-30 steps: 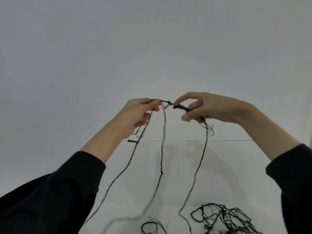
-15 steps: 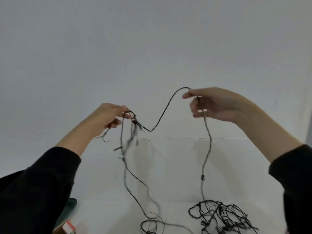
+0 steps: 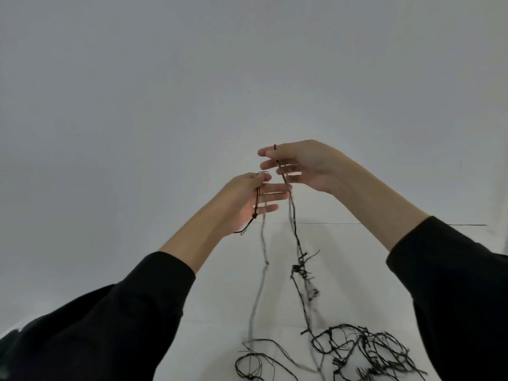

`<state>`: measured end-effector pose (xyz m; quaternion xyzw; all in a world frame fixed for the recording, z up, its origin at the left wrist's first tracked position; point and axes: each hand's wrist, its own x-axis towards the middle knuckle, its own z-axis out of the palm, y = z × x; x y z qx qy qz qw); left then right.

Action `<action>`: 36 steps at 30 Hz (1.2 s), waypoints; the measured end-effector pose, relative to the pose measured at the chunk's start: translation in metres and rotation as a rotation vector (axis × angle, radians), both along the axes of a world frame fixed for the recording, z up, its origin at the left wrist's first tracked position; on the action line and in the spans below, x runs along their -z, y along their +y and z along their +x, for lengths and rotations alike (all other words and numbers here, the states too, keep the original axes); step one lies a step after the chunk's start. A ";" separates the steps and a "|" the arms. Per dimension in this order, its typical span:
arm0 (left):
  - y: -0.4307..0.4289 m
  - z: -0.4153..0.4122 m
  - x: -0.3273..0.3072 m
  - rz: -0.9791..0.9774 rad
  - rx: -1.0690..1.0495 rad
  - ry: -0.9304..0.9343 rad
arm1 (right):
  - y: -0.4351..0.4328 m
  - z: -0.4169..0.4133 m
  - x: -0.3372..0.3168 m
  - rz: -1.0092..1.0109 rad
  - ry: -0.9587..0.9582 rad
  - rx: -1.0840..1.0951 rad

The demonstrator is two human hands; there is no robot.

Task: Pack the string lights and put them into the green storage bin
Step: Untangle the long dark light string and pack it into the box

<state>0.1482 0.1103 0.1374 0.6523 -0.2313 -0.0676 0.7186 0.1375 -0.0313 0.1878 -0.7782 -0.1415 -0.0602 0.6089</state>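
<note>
Both hands are raised in front of a plain grey wall (image 3: pixel 165 92), close together but not touching, the right a little higher. The left hand (image 3: pixel 247 200) has its fingers stretched toward the right; its thumb and forefinger pinch a few small loops of the black string lights (image 3: pixel 299 268), and one short end runs down across the palm to a small knot near the wrist. The right hand (image 3: pixel 308 166) points its fingers left, with the wire laid over the forefinger and nipped there by the thumb (a small dark bulb sits just above the fingertip).

From the right hand the wire drops straight down through a bunched, knotted stretch. A second strand, blurred grey, falls from below the left hand. The rest lies loosely snarled on the white table (image 3: pixel 225 298), mostly at the lower right, with one smaller loop nearer the middle. Black sleeves (image 3: pixel 110 312) cover both forearms.
</note>
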 end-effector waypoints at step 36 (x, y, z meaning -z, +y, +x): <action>0.033 -0.005 -0.027 0.288 -0.091 -0.080 | -0.054 -0.015 0.014 -0.480 -0.115 0.279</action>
